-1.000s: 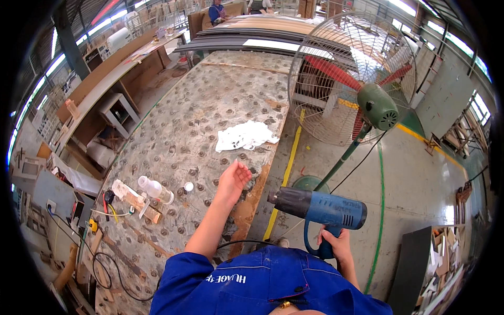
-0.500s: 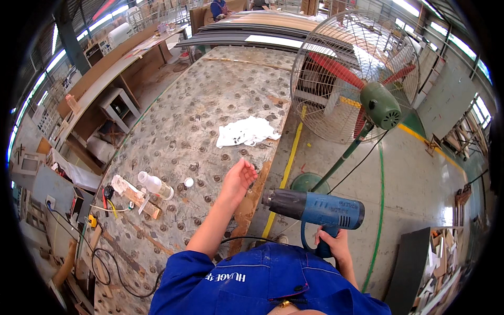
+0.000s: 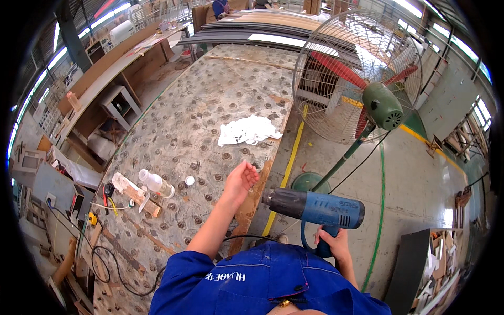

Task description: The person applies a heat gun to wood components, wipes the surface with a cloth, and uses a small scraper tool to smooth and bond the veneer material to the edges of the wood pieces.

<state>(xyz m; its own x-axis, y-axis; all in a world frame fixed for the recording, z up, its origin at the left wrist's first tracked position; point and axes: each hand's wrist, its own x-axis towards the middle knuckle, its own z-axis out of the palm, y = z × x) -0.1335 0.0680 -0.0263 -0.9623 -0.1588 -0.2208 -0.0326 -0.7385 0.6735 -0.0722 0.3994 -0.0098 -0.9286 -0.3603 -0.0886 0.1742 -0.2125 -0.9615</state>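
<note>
I grip a blue and black heat gun (image 3: 329,210) by its handle in my right hand (image 3: 336,244), its nozzle pointed left toward my other hand. My left hand (image 3: 242,181) is open with loosely curled fingers and holds nothing, held over the right edge of the worn, studded table (image 3: 173,110), a little left of the nozzle. Beyond it on the table lies a crumpled white cloth (image 3: 248,130). At the left lie a clear plastic bottle (image 3: 155,182), a white cap (image 3: 189,180), a wooden piece with a scraper (image 3: 135,195) and some small tools (image 3: 108,197).
A caged fan (image 3: 382,105) on a green pole stands at the right, its cord trailing. Long boards (image 3: 262,26) are stacked beyond the table, where a worker (image 3: 219,8) is. A side bench (image 3: 105,84) runs along the left; an offcut bin (image 3: 407,262) sits lower right.
My left hand has shifted slightly to the right, toward the nozzle. The heat gun moved slightly left, then held still. The whole view has shifted a little.
</note>
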